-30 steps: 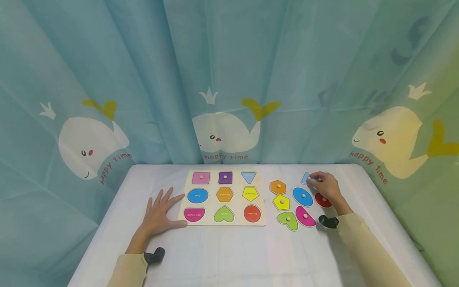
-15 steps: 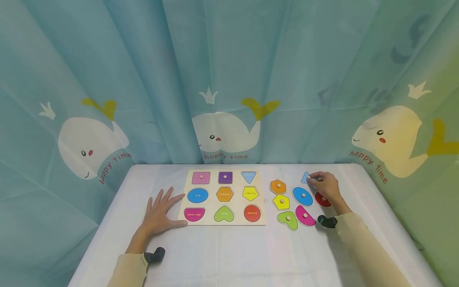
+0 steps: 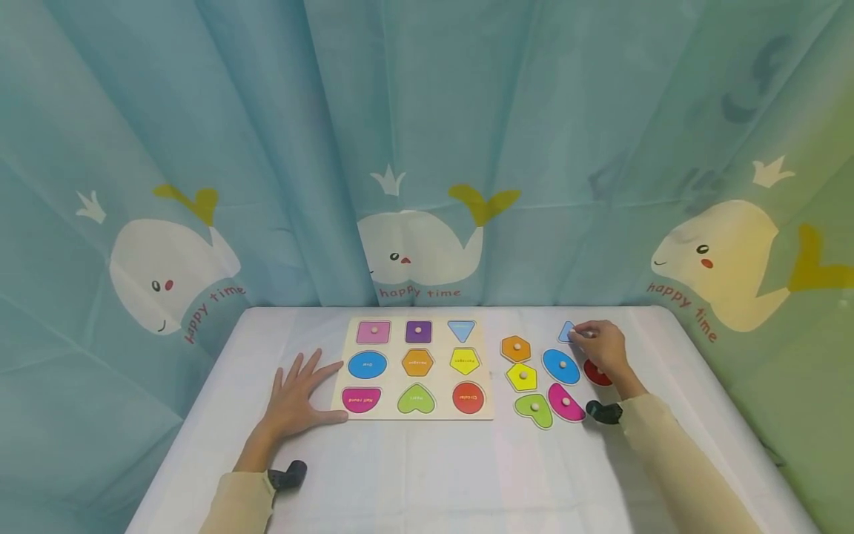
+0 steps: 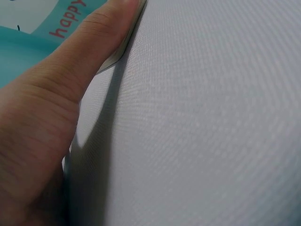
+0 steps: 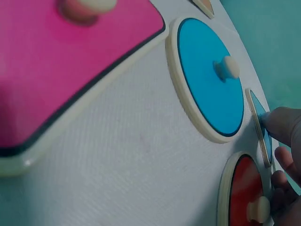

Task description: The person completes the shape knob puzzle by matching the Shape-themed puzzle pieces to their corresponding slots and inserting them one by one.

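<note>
At the far right of the table, my right hand (image 3: 603, 347) pinches the knob of a light-blue triangle puzzle piece (image 3: 565, 331) between thumb and fingers. In the right wrist view this triangle (image 5: 257, 113) stands partly behind the thumb, close over the cloth. A blue oval piece (image 5: 207, 80) and a red circle piece (image 5: 244, 193) lie just beside that hand. My left hand (image 3: 293, 400) is spread flat at the left edge of a wooden shape puzzle board (image 3: 391, 382). Its thumb (image 4: 101, 33) touches the board's corner in the left wrist view.
Pink (image 3: 373, 337) and purple (image 3: 423, 337) knobbed pieces sit in the board's back row; its other slots show printed shapes. Loose on the cloth lie an orange hexagon (image 3: 512, 355), yellow pentagon (image 3: 519, 383), green heart (image 3: 529, 409) and magenta half round (image 3: 565, 410). A curtain (image 3: 427, 148) hangs behind the table.
</note>
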Available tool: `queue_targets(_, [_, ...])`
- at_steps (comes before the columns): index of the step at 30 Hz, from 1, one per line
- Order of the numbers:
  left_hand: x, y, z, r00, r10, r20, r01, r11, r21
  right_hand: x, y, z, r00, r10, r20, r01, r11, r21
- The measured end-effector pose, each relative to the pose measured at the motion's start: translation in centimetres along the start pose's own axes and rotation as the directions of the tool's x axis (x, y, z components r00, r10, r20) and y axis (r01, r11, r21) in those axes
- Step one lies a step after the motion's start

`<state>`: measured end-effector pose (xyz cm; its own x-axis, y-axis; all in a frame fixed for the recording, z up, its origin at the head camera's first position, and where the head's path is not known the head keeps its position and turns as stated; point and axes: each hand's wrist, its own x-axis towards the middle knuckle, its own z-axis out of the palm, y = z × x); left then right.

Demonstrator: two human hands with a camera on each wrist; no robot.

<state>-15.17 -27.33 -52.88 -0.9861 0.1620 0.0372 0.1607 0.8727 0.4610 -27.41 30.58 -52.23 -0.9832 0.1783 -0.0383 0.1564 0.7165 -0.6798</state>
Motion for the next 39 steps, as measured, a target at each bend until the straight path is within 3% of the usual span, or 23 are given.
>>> queue_targets(10, [0.1,-0.4,0.2,1.000,-0.001,0.003,0.001,1.000,0.000,0.0,-1.3,-0.3,0.999,-0.009,-0.033,0.010,1.000,0.024])
queue_targets(17, [0.0,-0.1,-0.1,1.000,0.000,0.001,0.000,1.000,0.010,-0.5,-2.8,0.1,0.999,-0.046,-0.010,0.046,0.997,0.054])
queue_targets(31, [0.0,-0.4,0.3,1.000,0.008,-0.010,-0.008,1.000,0.003,-0.4,-6.5,2.7,0.976,-0.217,0.013,0.215,0.971,0.105])
queue_targets(39, [0.1,-0.3,0.2,1.000,0.013,-0.013,-0.013,1.000,0.000,-0.6,-9.0,4.5,0.965,-0.257,0.060,0.246,0.959,0.143])
